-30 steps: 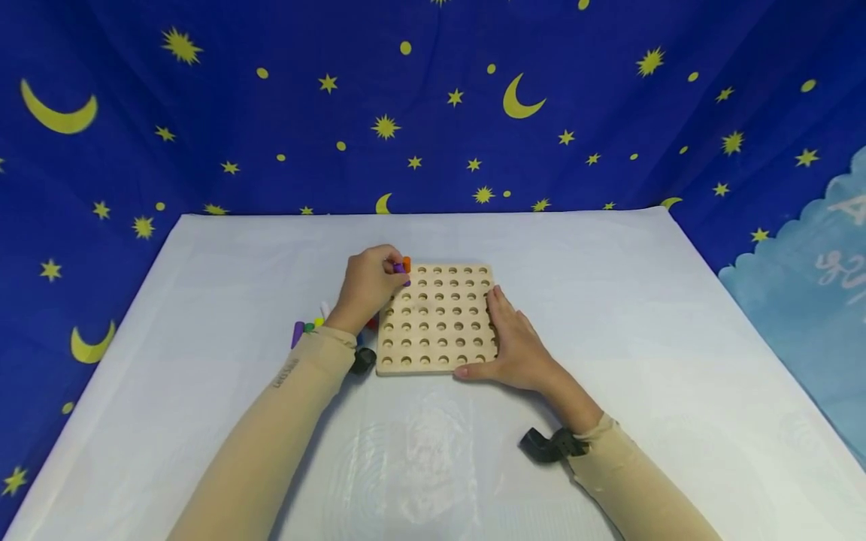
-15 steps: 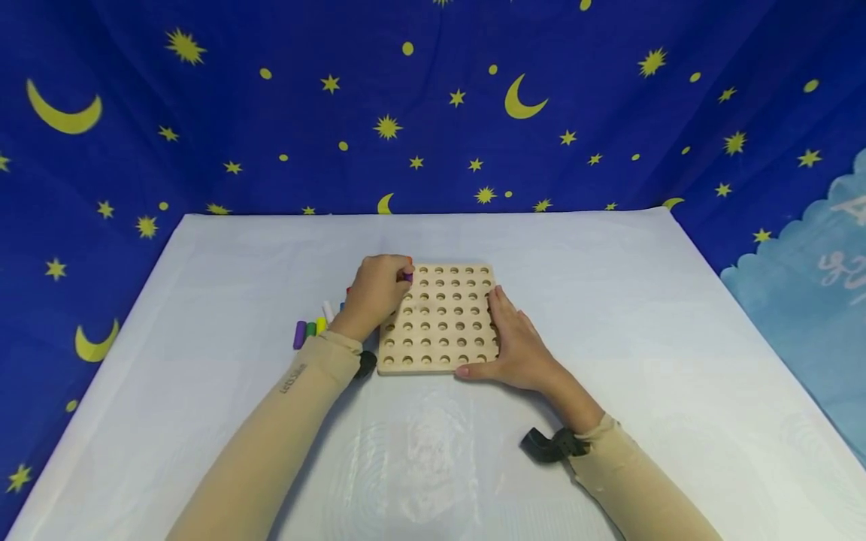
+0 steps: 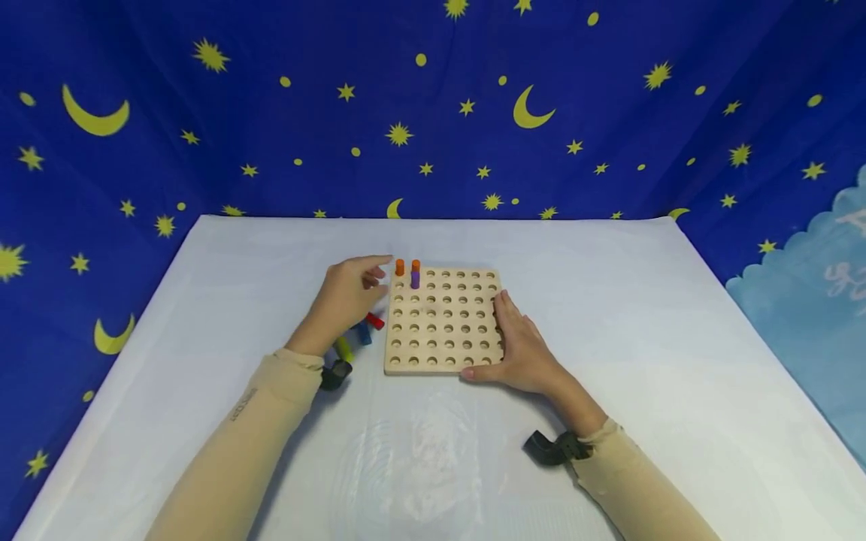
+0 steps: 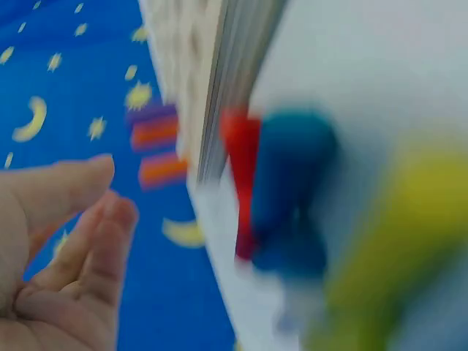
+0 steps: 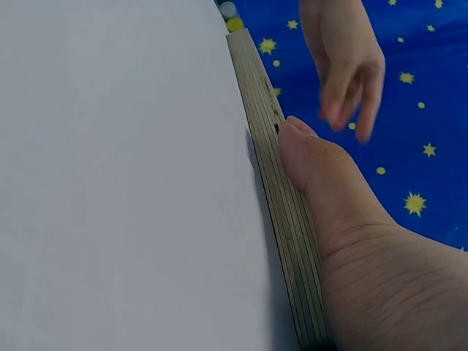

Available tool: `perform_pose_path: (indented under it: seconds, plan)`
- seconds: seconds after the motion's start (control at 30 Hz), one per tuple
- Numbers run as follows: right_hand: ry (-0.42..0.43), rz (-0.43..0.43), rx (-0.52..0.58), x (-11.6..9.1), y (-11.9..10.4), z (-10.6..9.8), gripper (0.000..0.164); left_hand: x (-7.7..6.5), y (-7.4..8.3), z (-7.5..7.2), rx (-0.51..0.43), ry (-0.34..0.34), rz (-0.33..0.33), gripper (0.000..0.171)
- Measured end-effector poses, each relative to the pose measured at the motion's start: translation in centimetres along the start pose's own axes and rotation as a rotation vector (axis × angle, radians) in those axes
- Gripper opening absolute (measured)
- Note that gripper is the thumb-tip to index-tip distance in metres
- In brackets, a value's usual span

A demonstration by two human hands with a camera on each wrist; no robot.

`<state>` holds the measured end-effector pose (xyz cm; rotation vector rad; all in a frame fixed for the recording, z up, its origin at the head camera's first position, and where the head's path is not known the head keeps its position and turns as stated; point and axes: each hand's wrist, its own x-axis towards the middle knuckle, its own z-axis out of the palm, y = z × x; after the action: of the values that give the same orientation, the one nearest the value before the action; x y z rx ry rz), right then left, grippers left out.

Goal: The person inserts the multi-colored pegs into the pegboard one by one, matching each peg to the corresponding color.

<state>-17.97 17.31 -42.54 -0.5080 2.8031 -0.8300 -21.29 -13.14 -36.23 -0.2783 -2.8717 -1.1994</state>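
A wooden pegboard (image 3: 440,321) with rows of round holes lies on the table. Two orange pegs (image 3: 400,267) stand upright in its far left corner, with a purple peg (image 3: 416,280) just in front of the right one. Left of these pegs, my left hand (image 3: 348,293) hovers off the board's edge, fingers loosely bent and nothing between thumb and fingertips. My right hand (image 3: 528,349) rests against the near right corner, fingers along the right side. In the right wrist view its thumb (image 5: 314,168) presses the board's layered edge.
Loose pegs lie left of the board: a red peg (image 3: 375,321), a blue peg (image 3: 364,333) and a yellow peg (image 3: 343,348), partly behind my left wrist. White sheeting (image 3: 609,300) covers the table. A blue star-patterned curtain (image 3: 446,180) hangs behind it.
My left hand has let go of the purple peg, which now stands in a hole, and has drawn back to the left. My right hand stays at the board.
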Motion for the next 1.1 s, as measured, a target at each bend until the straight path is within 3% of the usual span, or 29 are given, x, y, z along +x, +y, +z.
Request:
perform_pose_path:
  seconds: [0.2,0.33,0.5,0.63,0.87,1.1]
  plan:
    - [0.008,-0.002,0.008,-0.2,0.0,-0.1,0.146,-3.1,-3.0,-4.8,0.047,-0.059,-0.143,0.046]
    - [0.007,-0.003,0.012,-0.2,-0.1,-0.2,0.145,-5.2,-5.3,-6.2,0.104,-0.127,-0.203,0.045]
    - [0.006,-0.002,0.013,-0.2,-0.2,-0.2,0.145,-6.9,-7.2,-6.1,0.092,-0.231,-0.206,0.048]
    - [0.005,-0.003,0.016,-0.2,-0.2,-0.1,0.145,-7.2,-7.6,-5.5,0.075,-0.266,-0.182,0.050]
    - [0.004,-0.005,0.020,-0.2,-0.2,-0.1,0.145,-6.9,-7.3,-5.1,0.096,-0.254,-0.197,0.047]
    - [0.001,-0.005,0.016,-0.1,-0.2,-0.2,0.144,-6.8,-7.4,-5.0,0.073,-0.188,-0.218,0.041]
